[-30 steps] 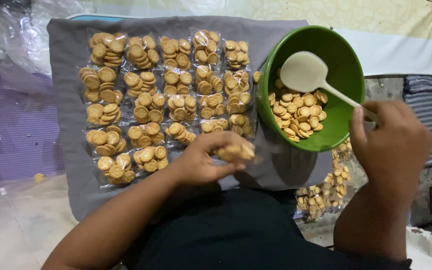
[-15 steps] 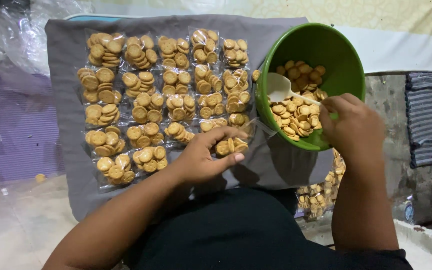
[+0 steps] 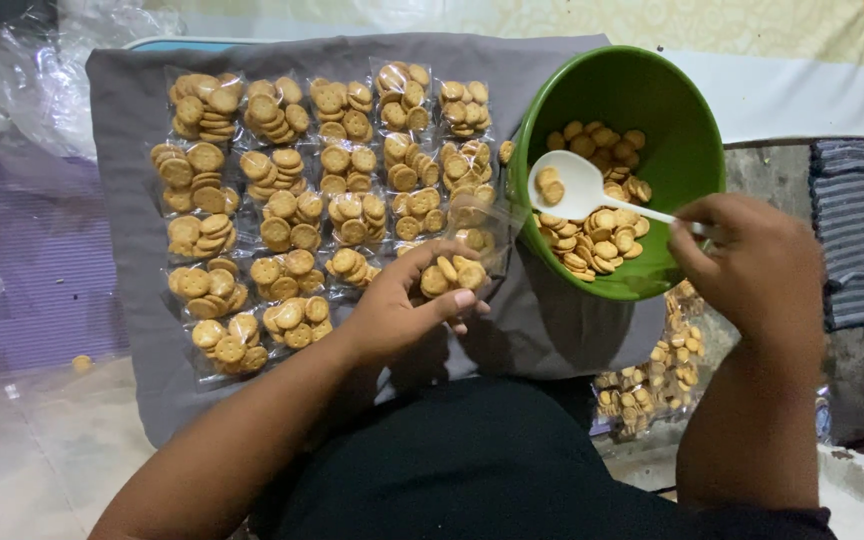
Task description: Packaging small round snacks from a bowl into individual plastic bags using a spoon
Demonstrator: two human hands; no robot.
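Beside green bowl (image 3: 687, 110), on grey cloth (image 3: 132, 120): left hand (image 3: 397, 310) pinching open clear bag (image 3: 467, 255) of round crackers; right hand (image 3: 752, 265) gripping white spoon (image 3: 577, 187), carrying two crackers. Advisable: keeping bag mouth wide, spoon level.

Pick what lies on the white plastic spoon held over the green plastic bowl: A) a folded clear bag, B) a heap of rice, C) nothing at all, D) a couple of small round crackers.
D: the white plastic spoon, held by the right hand over the green plastic bowl, carries a couple of small round crackers.
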